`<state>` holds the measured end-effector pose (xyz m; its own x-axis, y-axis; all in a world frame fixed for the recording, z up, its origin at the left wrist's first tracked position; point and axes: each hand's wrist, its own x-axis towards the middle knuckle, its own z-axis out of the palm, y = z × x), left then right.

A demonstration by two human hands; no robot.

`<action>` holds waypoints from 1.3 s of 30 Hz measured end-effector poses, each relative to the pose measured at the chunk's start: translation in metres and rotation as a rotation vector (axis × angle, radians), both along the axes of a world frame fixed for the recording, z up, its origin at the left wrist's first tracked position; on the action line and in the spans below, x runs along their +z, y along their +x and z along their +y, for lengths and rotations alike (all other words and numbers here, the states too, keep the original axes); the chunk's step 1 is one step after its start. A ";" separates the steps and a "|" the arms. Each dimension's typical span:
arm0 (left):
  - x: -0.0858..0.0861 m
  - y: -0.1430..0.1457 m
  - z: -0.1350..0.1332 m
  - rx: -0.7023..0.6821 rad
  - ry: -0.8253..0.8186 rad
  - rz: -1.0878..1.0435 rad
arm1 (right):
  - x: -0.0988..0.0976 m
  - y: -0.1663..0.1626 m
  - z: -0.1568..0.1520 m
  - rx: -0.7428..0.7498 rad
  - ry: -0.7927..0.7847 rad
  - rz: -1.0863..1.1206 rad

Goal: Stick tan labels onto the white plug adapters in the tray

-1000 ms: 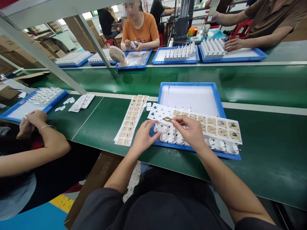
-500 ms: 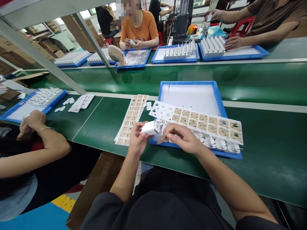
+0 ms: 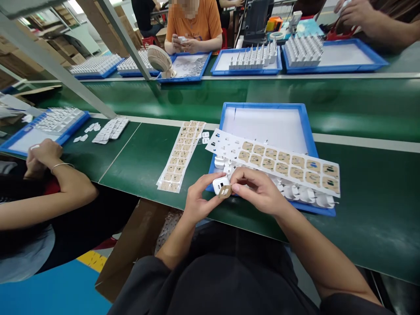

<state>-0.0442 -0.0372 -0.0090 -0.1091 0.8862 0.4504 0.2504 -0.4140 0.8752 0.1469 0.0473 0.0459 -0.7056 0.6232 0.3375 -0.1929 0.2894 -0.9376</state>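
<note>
My left hand (image 3: 199,200) grips a small white charger plug (image 3: 220,184) over the near edge of the green bench. My right hand (image 3: 259,190) pinches a tan sticker (image 3: 225,191) against the plug's face. Just behind my hands, a blue tray (image 3: 309,129) holds a row of white plugs (image 3: 303,194) along its near side. A sticker sheet (image 3: 278,161) lies slantwise across the tray, its left end stripped bare. Another sticker sheet (image 3: 182,155) rests on the bench to the left.
A green conveyor belt (image 3: 203,98) runs behind the tray. A neighbour's arm (image 3: 49,192) with a bracelet rests at the left by another blue tray (image 3: 42,133) and loose white parts (image 3: 110,130). Across the belt people work over blue trays (image 3: 246,70); a small fan (image 3: 156,64) stands there.
My left hand picked a white plug out of the tray and brought it toward me. My right hand carried a peeled sticker from the sheet onto the plug.
</note>
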 end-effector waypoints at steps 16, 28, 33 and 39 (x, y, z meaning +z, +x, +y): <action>0.018 -0.008 0.001 -0.131 0.135 0.210 | 0.002 0.006 0.006 0.011 0.038 -0.077; 0.019 -0.008 0.001 -0.142 0.108 0.207 | 0.005 0.005 0.005 -0.012 0.045 -0.106; 0.019 -0.008 0.001 -0.143 0.103 0.200 | 0.005 0.005 0.004 -0.019 0.041 -0.114; 0.019 -0.009 0.000 -0.137 0.118 0.238 | 0.006 0.005 0.005 -0.034 0.051 -0.129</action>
<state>-0.0532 -0.0369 0.0102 0.1285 0.8255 0.5495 0.3778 -0.5531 0.7425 0.1517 0.0519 0.0522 -0.7238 0.6317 0.2775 -0.0611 0.3419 -0.9378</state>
